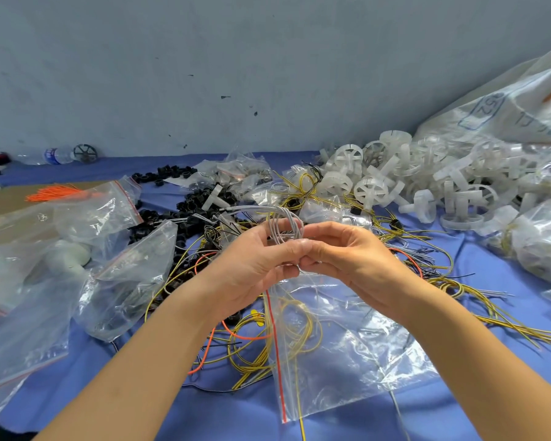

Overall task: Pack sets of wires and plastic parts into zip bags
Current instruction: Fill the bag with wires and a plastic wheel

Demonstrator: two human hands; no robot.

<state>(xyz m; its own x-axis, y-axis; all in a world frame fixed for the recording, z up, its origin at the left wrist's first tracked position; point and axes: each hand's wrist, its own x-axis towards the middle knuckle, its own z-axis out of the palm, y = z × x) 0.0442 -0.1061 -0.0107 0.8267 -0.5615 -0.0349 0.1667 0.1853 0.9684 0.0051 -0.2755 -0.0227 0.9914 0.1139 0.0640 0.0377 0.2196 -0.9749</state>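
Note:
My left hand [252,265] and my right hand [347,253] meet above the middle of the blue table. Together they pinch a looped bundle of grey wires [285,226], whose coil stands up between the fingers. A clear zip bag [347,354] with a red seal strip hangs from my hands and spreads on the table below them; a coil of yellow wire lies inside it. Loose yellow wires [497,319] and an orange wire [236,334] lie scattered around the bag.
White plastic wheel parts [404,179] are heaped at the back right beside a large plastic sack [506,100]. Black rings [185,211] are strewn behind my hands. Filled and empty zip bags [121,275] lie at left. A water bottle [56,155] lies by the wall.

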